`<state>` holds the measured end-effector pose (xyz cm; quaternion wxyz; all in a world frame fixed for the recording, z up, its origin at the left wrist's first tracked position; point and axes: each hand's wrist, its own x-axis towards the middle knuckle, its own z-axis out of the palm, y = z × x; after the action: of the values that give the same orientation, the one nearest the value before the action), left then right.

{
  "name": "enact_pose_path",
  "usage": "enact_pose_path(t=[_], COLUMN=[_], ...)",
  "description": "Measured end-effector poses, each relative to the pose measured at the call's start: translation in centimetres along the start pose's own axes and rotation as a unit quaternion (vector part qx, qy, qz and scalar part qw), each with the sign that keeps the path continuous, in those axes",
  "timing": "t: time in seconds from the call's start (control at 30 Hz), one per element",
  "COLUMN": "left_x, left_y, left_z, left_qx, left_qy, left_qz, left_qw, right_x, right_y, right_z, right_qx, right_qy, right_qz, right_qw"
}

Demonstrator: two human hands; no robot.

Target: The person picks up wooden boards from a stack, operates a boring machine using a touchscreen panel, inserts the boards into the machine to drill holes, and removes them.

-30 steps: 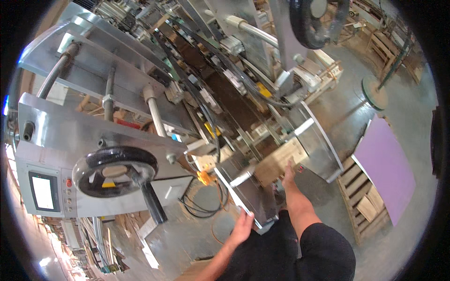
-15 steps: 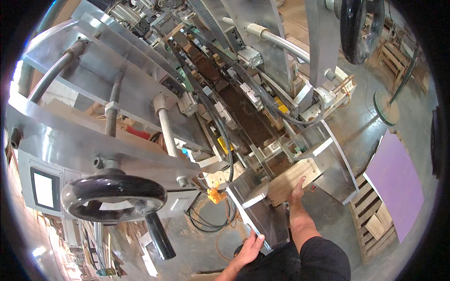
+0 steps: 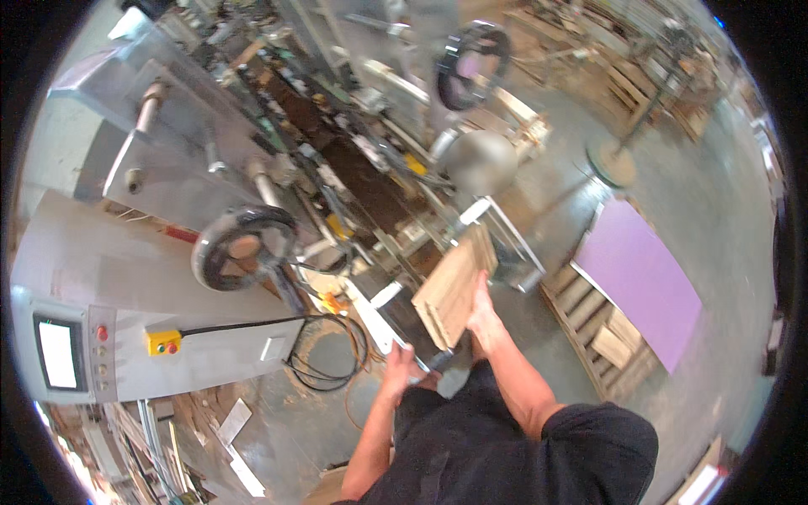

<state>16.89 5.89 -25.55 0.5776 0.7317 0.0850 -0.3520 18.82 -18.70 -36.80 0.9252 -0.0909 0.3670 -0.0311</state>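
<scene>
The left hand (image 3: pixel 402 368) curls at the near end of a metal guide (image 3: pixel 373 317), seemingly for steadiness. The right hand (image 3: pixel 481 313), partly open, presses the tilted wooden boards (image 3: pixel 450 290), apparently supporting them; any finger wrap is hidden. The boards lie just left of it, ahead of the left.

No readable lettering, numbers or signs; control screen (image 3: pixel 57 352) glares white.
</scene>
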Motion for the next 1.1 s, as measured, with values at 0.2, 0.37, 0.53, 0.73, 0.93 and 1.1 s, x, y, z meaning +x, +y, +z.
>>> enact_pose_path(t=[0.2,0.37,0.53,0.73,0.93,1.1], left_x=[0.0,-6.2,-8.7,-8.0,-6.4,-5.8], left_y=[0.5,13.1,18.0,18.2,17.8,17.8], left_z=[0.1,3.1,7.9,9.9,9.5,8.5], left_qx=[-0.06,-0.11,-0.024,0.036,-0.107,-0.149], left_qy=[0.188,-0.07,-0.217,-0.107,-0.099,-0.086], left_qz=[0.218,0.187,0.154,0.195,0.157,0.128], left_qw=[0.956,0.974,0.964,0.974,0.977,0.977], right_x=[-12.7,-16.6,-16.3,-17.7,-17.4,-17.3], right_y=[-3.2,-5.2,-7.0,-9.7,-11.6,-12.6], right_z=[6.6,7.5,7.5,9.4,9.3,9.5], right_qx=[-0.08,-0.1,-0.134,-0.191,-0.177,-0.249], right_qy=[-0.024,-0.143,-0.203,-0.136,-0.149,-0.132], right_qz=[0.016,0.015,0.018,-0.066,-0.12,-0.2], right_qw=[0.996,0.985,0.97,0.97,0.965,0.938])
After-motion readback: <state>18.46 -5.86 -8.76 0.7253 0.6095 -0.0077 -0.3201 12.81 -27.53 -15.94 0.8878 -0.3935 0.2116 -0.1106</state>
